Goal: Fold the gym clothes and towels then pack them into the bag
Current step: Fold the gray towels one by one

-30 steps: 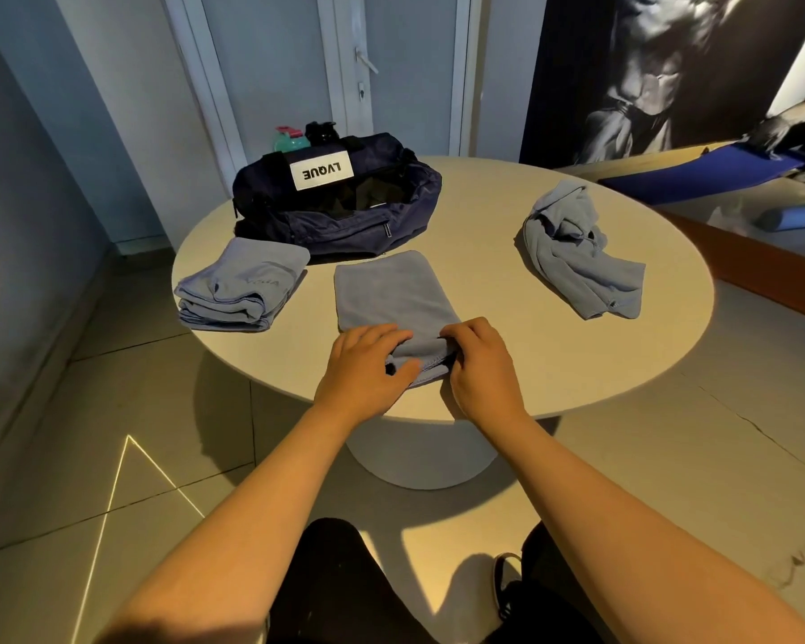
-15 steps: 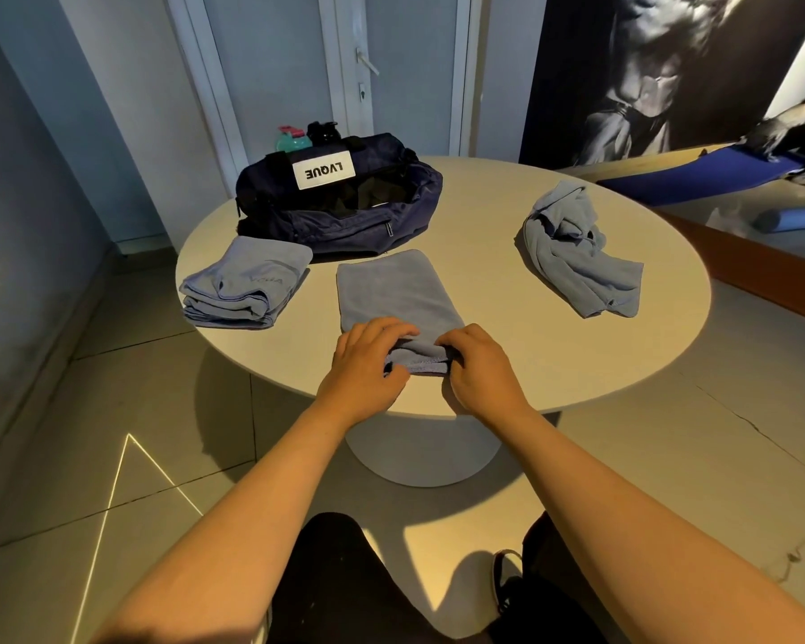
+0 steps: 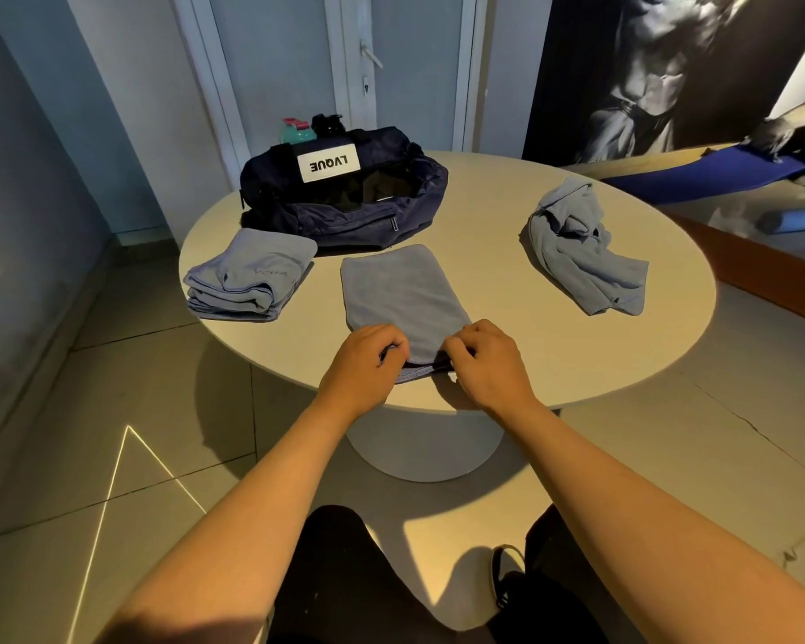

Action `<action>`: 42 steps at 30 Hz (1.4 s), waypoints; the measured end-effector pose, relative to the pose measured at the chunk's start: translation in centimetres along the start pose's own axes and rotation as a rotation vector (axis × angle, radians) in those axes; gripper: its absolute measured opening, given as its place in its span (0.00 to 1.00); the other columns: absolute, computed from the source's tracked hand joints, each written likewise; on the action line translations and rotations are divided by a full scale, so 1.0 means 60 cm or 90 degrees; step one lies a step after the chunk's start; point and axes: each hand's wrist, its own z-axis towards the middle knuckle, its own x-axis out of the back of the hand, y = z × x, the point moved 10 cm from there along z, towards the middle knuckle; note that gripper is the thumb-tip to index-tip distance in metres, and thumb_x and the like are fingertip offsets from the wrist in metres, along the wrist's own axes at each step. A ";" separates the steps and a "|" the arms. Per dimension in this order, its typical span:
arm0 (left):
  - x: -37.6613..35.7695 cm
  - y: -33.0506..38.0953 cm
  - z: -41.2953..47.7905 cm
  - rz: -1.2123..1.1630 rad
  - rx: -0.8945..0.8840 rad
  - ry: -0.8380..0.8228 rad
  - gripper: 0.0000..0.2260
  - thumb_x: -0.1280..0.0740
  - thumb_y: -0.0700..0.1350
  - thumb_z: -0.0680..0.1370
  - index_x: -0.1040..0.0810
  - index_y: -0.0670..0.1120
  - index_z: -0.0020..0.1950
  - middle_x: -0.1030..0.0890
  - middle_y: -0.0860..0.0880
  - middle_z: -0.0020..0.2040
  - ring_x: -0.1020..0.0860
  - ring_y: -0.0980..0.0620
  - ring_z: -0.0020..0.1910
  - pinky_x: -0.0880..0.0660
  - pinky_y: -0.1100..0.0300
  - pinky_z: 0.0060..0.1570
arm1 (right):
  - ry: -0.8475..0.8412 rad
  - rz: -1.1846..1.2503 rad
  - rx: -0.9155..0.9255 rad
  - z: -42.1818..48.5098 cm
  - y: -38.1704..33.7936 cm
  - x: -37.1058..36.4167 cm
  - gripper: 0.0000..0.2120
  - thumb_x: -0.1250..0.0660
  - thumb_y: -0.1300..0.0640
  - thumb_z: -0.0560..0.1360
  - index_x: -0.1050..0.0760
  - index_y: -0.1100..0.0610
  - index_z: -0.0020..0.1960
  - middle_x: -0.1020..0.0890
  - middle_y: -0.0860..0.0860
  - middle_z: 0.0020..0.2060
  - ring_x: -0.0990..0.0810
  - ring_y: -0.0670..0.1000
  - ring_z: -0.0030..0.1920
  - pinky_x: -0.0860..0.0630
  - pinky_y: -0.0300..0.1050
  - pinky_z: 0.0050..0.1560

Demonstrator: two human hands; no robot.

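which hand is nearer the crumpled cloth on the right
Right. The right hand is left of the crumpled cloth, nearer the person; the left hand farther left. Both grip the towel.

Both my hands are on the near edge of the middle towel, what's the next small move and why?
Probably lift that edge and carry it over to the far edge, halving it. The left hand and right hand both pinch the near end of the towel, which lies flat and long; the open bag sits just beyond it.
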 end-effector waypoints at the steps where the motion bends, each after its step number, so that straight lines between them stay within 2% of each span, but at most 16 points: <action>1: -0.001 -0.002 0.000 0.007 0.009 -0.007 0.08 0.37 0.39 0.79 0.24 0.47 0.41 0.22 0.54 0.40 0.26 0.54 0.44 0.28 0.55 0.43 | 0.010 -0.002 -0.006 0.000 0.001 0.001 0.22 0.46 0.41 0.79 0.26 0.51 0.35 0.23 0.51 0.38 0.28 0.49 0.41 0.35 0.42 0.36; 3: 0.000 -0.005 0.002 0.014 0.020 -0.004 0.08 0.36 0.41 0.78 0.22 0.48 0.40 0.21 0.55 0.39 0.26 0.55 0.44 0.27 0.56 0.43 | 0.013 -0.031 0.004 0.002 -0.002 0.000 0.16 0.41 0.46 0.81 0.24 0.53 0.40 0.27 0.49 0.40 0.28 0.50 0.44 0.36 0.41 0.37; 5: 0.005 -0.006 0.001 -0.005 0.032 0.008 0.09 0.35 0.42 0.78 0.19 0.50 0.40 0.19 0.57 0.40 0.25 0.56 0.46 0.26 0.60 0.44 | -0.029 -0.065 0.029 0.004 -0.006 -0.012 0.08 0.37 0.49 0.78 0.22 0.51 0.52 0.28 0.48 0.46 0.30 0.50 0.50 0.34 0.42 0.45; 8: 0.013 -0.016 -0.002 -0.095 0.077 0.032 0.12 0.36 0.39 0.79 0.17 0.53 0.44 0.18 0.57 0.40 0.21 0.59 0.45 0.24 0.65 0.45 | -0.073 -0.109 0.040 0.003 -0.010 -0.022 0.21 0.40 0.42 0.72 0.25 0.45 0.63 0.30 0.47 0.48 0.34 0.50 0.54 0.36 0.44 0.51; 11: 0.032 -0.033 0.001 -0.175 0.134 0.101 0.12 0.37 0.42 0.82 0.17 0.57 0.46 0.16 0.57 0.42 0.18 0.58 0.45 0.21 0.61 0.44 | -0.088 -0.176 0.032 0.010 -0.017 -0.020 0.23 0.44 0.39 0.70 0.24 0.42 0.62 0.27 0.47 0.49 0.33 0.53 0.54 0.35 0.47 0.52; 15: 0.044 -0.069 0.045 -0.160 0.203 0.127 0.11 0.37 0.46 0.82 0.20 0.59 0.59 0.19 0.56 0.60 0.22 0.55 0.58 0.22 0.55 0.55 | -0.052 -0.197 0.004 0.044 -0.029 0.003 0.17 0.43 0.42 0.77 0.20 0.46 0.55 0.24 0.49 0.46 0.29 0.54 0.54 0.35 0.52 0.57; 19: 0.029 -0.123 0.116 0.071 0.276 0.011 0.15 0.40 0.51 0.82 0.21 0.58 0.65 0.24 0.51 0.69 0.27 0.46 0.67 0.32 0.46 0.69 | -0.015 -0.131 0.046 0.101 -0.041 0.001 0.16 0.39 0.50 0.81 0.23 0.49 0.66 0.25 0.53 0.60 0.29 0.56 0.62 0.33 0.52 0.62; 22: 0.017 -0.152 0.131 0.205 0.347 -0.075 0.19 0.43 0.54 0.82 0.28 0.58 0.73 0.31 0.47 0.75 0.34 0.43 0.73 0.42 0.45 0.73 | -0.123 -0.142 0.060 0.136 -0.029 -0.047 0.23 0.40 0.49 0.82 0.33 0.49 0.77 0.34 0.54 0.76 0.37 0.58 0.75 0.37 0.54 0.73; 26: -0.008 -0.139 0.128 0.244 0.293 -0.118 0.22 0.42 0.57 0.82 0.35 0.62 0.76 0.47 0.52 0.82 0.44 0.49 0.79 0.58 0.43 0.77 | -0.245 -0.233 -0.019 0.142 0.016 -0.099 0.27 0.49 0.42 0.83 0.47 0.43 0.81 0.49 0.50 0.81 0.51 0.55 0.80 0.49 0.59 0.77; 29: -0.013 -0.126 0.125 0.192 0.202 -0.105 0.19 0.40 0.54 0.83 0.30 0.60 0.74 0.45 0.56 0.82 0.39 0.53 0.77 0.56 0.45 0.78 | -0.217 -0.222 -0.014 0.135 0.014 -0.101 0.27 0.50 0.42 0.82 0.45 0.43 0.80 0.48 0.50 0.81 0.52 0.54 0.80 0.51 0.59 0.77; 31: -0.015 -0.123 0.118 0.155 0.165 -0.104 0.17 0.38 0.52 0.82 0.28 0.59 0.72 0.43 0.56 0.81 0.38 0.53 0.77 0.54 0.46 0.78 | -0.161 -0.198 0.020 0.125 0.006 -0.093 0.26 0.48 0.42 0.81 0.37 0.46 0.78 0.42 0.53 0.80 0.47 0.56 0.79 0.45 0.57 0.76; 34: -0.011 -0.116 0.114 0.125 0.125 -0.073 0.15 0.35 0.51 0.81 0.23 0.59 0.68 0.41 0.56 0.81 0.42 0.50 0.78 0.46 0.47 0.77 | -0.026 -0.157 0.086 0.108 -0.014 -0.059 0.20 0.40 0.45 0.77 0.23 0.52 0.64 0.26 0.56 0.62 0.31 0.58 0.64 0.30 0.52 0.62; 36: 0.006 -0.089 0.112 0.125 0.080 0.007 0.11 0.33 0.50 0.79 0.20 0.58 0.61 0.34 0.56 0.76 0.42 0.49 0.76 0.40 0.48 0.74 | 0.037 -0.174 0.090 0.100 -0.016 -0.034 0.11 0.36 0.49 0.76 0.23 0.53 0.55 0.26 0.54 0.50 0.29 0.57 0.52 0.30 0.49 0.49; 38: 0.019 -0.061 0.100 0.122 0.054 0.053 0.09 0.35 0.53 0.76 0.20 0.60 0.55 0.28 0.58 0.65 0.36 0.51 0.67 0.36 0.52 0.66 | 0.010 -0.194 0.054 0.097 -0.004 -0.027 0.08 0.37 0.49 0.77 0.24 0.52 0.50 0.24 0.53 0.46 0.28 0.57 0.50 0.31 0.50 0.46; 40: 0.003 -0.037 0.080 0.115 0.026 -0.032 0.11 0.38 0.59 0.76 0.21 0.61 0.55 0.25 0.62 0.57 0.32 0.53 0.62 0.35 0.54 0.63 | -0.049 -0.152 0.001 0.094 0.013 -0.023 0.08 0.37 0.49 0.78 0.23 0.52 0.52 0.22 0.53 0.48 0.27 0.58 0.53 0.30 0.50 0.48; 42: -0.018 -0.024 0.049 0.118 0.011 -0.158 0.19 0.38 0.66 0.75 0.24 0.62 0.63 0.27 0.65 0.60 0.32 0.58 0.64 0.38 0.58 0.64 | -0.095 -0.097 -0.019 0.086 0.019 -0.025 0.11 0.35 0.50 0.78 0.23 0.51 0.58 0.22 0.54 0.53 0.29 0.58 0.59 0.31 0.49 0.53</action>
